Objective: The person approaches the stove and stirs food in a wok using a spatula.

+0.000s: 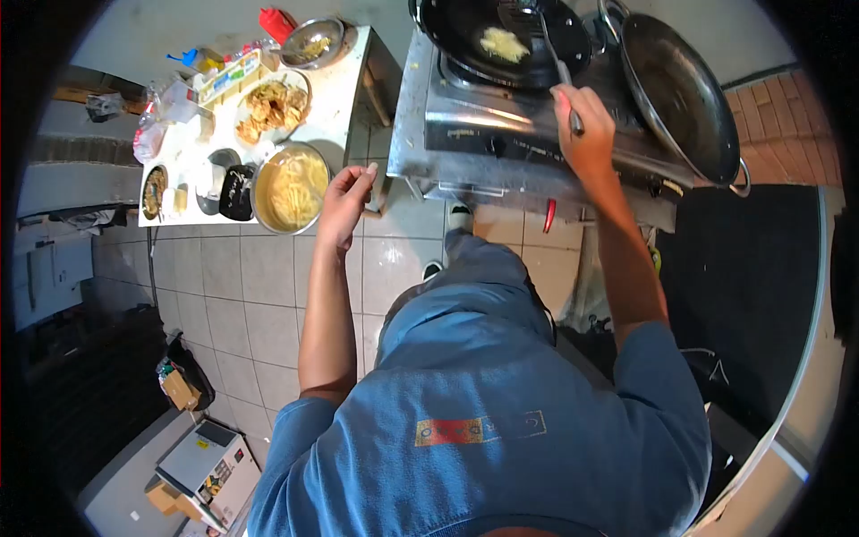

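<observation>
My right hand (588,125) is closed round the handle of a metal spatula (548,40), whose head is inside a black wok (456,54) on the stove. A pale yellow piece of food (504,45) lies in the wok, beside the spatula. My left hand (349,201) is raised at the right side of a metal bowl (261,192) of pale yellow batter-like food (295,190). Its thumb and fingers are pressed together; whether anything small is between them cannot be made out.
A second large wok (684,98) sits at the right of the stove (528,125). On the white table (335,89) are a plate of fried food (273,107), a steel bowl (313,43), a black container (236,192) and a small dish (154,192). A red-handled object (549,216) hangs below the stove.
</observation>
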